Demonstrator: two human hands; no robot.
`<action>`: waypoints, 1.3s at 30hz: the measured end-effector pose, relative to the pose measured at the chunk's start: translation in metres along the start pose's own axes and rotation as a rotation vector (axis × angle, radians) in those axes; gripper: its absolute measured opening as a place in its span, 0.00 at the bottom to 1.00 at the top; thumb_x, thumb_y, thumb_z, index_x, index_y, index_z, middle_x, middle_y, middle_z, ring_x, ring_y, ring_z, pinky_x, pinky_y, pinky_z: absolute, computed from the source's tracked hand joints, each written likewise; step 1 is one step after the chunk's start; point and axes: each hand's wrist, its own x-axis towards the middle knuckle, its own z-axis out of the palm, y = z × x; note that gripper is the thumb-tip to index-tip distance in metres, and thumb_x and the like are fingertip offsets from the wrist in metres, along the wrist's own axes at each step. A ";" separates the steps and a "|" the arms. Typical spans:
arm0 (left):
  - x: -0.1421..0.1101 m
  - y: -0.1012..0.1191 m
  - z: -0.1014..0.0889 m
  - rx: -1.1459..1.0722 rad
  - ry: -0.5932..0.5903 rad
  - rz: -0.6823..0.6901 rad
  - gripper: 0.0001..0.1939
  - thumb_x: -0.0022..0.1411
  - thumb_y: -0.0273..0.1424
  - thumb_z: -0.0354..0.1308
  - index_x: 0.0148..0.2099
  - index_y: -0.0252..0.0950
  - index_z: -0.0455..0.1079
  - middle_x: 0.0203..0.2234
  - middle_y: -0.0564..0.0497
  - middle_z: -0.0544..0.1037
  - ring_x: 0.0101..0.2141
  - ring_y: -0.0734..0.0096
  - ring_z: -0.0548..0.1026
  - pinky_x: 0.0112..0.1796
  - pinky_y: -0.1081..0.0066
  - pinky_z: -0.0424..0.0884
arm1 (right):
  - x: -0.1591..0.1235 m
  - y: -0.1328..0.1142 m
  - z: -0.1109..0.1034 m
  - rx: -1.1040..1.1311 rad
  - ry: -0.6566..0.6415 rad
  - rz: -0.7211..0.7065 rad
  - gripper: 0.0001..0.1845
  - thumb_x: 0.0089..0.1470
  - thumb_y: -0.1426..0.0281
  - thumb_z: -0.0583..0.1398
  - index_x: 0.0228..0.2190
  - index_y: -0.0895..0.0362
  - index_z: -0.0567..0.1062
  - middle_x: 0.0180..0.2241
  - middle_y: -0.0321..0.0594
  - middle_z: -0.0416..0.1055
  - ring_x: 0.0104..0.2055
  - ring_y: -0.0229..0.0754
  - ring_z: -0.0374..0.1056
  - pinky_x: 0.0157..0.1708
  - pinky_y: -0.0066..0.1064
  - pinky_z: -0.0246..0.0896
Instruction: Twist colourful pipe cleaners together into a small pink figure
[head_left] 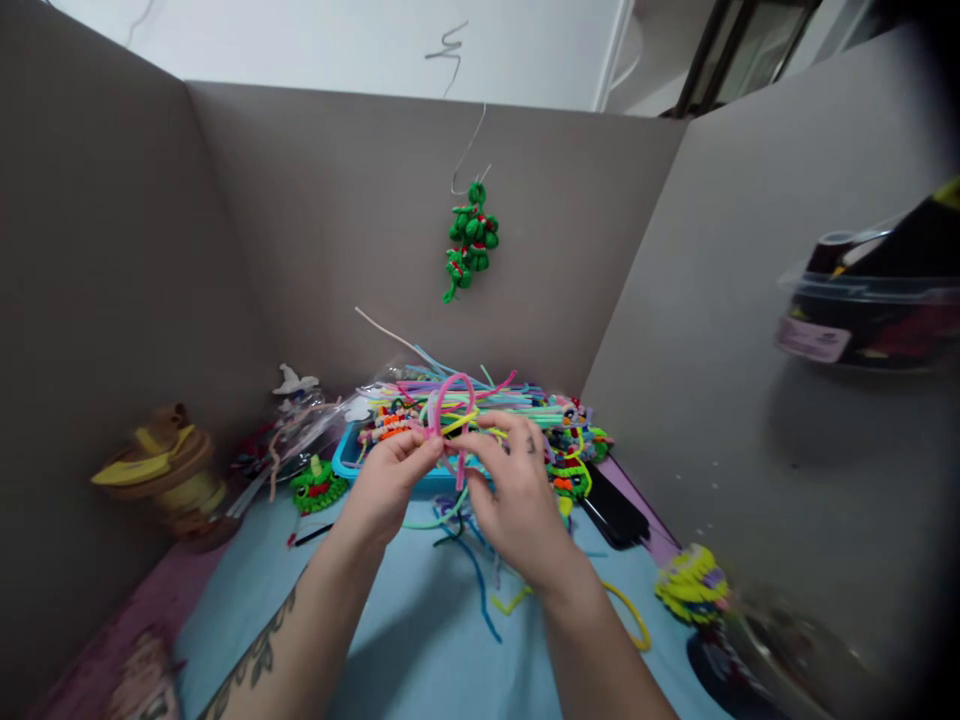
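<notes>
The left hand pinches a pink pipe cleaner, its loop rising above the fingertips; I cannot tell whether the right hand grips it.

The left forearm is bare, with a dark leafy tattoo running along it. The right forearm is bare too; one finger of the right hand bears a small dark mark.
</notes>
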 end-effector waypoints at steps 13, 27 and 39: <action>0.005 -0.003 -0.005 0.061 0.243 0.087 0.15 0.51 0.40 0.65 0.28 0.32 0.70 0.20 0.56 0.69 0.23 0.78 0.63 0.27 0.76 0.59 | -0.002 -0.026 -0.011 0.467 -0.368 -0.376 0.13 0.55 0.82 0.52 0.32 0.56 0.73 0.34 0.40 0.74 0.38 0.36 0.70 0.40 0.26 0.67; 0.000 0.001 0.001 0.332 0.071 0.190 0.17 0.60 0.43 0.55 0.29 0.33 0.72 0.23 0.54 0.72 0.27 0.73 0.68 0.30 0.75 0.63 | 0.003 0.010 -0.006 0.212 0.112 -0.003 0.11 0.57 0.78 0.56 0.36 0.53 0.77 0.34 0.39 0.75 0.39 0.41 0.69 0.40 0.35 0.66; -0.017 0.014 0.012 0.402 0.090 0.220 0.10 0.54 0.36 0.62 0.29 0.35 0.76 0.25 0.51 0.79 0.30 0.67 0.73 0.35 0.71 0.68 | 0.000 0.007 0.010 0.052 0.327 -0.103 0.09 0.54 0.76 0.61 0.36 0.52 0.76 0.34 0.39 0.77 0.39 0.42 0.68 0.43 0.40 0.64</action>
